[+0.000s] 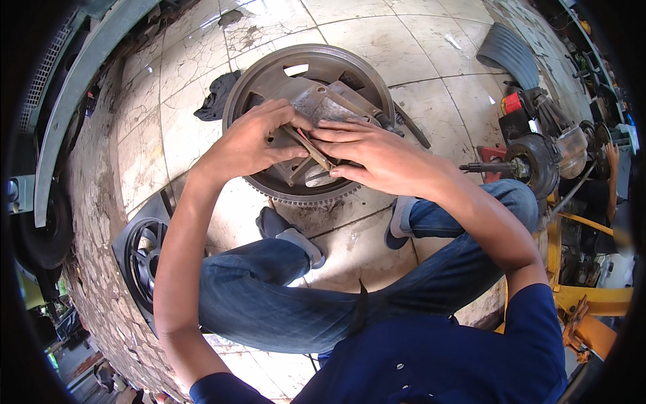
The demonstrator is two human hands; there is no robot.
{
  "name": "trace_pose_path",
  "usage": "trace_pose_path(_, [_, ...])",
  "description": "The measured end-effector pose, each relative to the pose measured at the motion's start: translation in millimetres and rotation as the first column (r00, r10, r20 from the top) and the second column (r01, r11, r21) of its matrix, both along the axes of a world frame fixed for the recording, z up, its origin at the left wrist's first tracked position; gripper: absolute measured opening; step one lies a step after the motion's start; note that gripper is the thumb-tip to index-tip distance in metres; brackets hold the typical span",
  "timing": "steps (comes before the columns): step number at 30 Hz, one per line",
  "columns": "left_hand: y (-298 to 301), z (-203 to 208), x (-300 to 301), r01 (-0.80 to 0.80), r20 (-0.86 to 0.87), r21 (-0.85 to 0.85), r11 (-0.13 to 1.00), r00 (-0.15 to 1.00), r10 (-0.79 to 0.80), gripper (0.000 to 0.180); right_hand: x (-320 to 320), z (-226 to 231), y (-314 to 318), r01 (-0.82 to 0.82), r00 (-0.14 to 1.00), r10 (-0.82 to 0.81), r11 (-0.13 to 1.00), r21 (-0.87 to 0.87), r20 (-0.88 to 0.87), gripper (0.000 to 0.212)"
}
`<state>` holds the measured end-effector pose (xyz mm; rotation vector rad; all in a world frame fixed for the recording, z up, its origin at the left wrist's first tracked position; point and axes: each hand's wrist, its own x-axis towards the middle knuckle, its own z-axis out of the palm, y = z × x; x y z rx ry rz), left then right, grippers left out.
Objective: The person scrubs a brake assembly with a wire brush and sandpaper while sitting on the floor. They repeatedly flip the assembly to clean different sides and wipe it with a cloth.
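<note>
A large metal flywheel (240,79) with teeth along its near edge lies on the tiled floor in front of me. Across it rests a worn metal part with a grey plate (330,108), partly covered by my hands. My left hand (245,143) pinches a thin, flat brownish strip (311,147) with a bit of red on it, whose exact kind I cannot make out. The fingers of my right hand (383,153) stretch over the plate, and its thumb presses at the strip's lower end.
Black cloth (217,96) lies left of the flywheel, and a dark bar (412,126) right of it. A square-framed fan-like wheel (142,252) is by my left arm. Greasy machinery (531,161), a curved ribbed grey piece (508,52) and a yellow frame (592,301) stand right, near another person's arm (613,176).
</note>
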<state>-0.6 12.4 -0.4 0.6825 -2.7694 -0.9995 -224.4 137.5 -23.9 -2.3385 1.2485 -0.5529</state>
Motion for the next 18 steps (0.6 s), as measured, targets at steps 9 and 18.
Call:
trace_pose_path(9, [-5.4, -7.1, 4.1, -0.004, -0.145, 0.117, 0.993, 0.989, 0.021, 0.018, -6.2, 3.1, -2.1, 0.052, 0.992, -0.059, 0.996, 0.066, 0.113, 0.035])
trace_pose_path(18, [2.8, -4.4, 2.0, 0.048, -0.2, -0.037, 0.998, 0.978, -0.054, 0.016, 4.6, 3.9, 6.3, 0.183, 0.961, -0.193, 0.981, 0.068, 0.198, 0.03])
